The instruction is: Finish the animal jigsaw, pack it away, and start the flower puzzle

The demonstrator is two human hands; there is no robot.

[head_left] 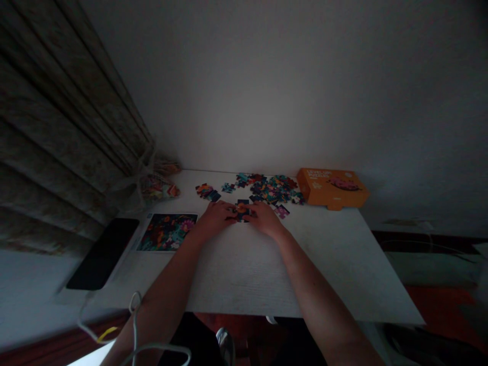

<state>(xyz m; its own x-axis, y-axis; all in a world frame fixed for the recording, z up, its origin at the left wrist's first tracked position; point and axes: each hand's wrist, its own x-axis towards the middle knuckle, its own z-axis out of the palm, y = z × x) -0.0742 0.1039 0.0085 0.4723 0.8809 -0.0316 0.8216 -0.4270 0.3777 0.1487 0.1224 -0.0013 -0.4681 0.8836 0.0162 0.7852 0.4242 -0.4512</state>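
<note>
Centrally, a small cluster of joined puzzle pieces (241, 209) lies flat on the white worktop (244, 274), dark with an orange patch, directly between the person's two hands. The left hand (214, 216) rests against its left edge and the right hand (265, 217) against its right edge, fingers curled inward and closed on the cluster from both sides; both are equally near it. Whether the fingertips pinch or only press cannot be told in the dim light. The cluster shows no clear long axis. Just beyond the hands, toward the wall, a loose pile of pieces (272, 189) spreads out, with a smaller group of pieces (208, 191) farther left. An orange box (331, 188) sits right of the pile. Left of the left hand lies a picture card (166, 232), then a dark tablet (103, 253).
</note>
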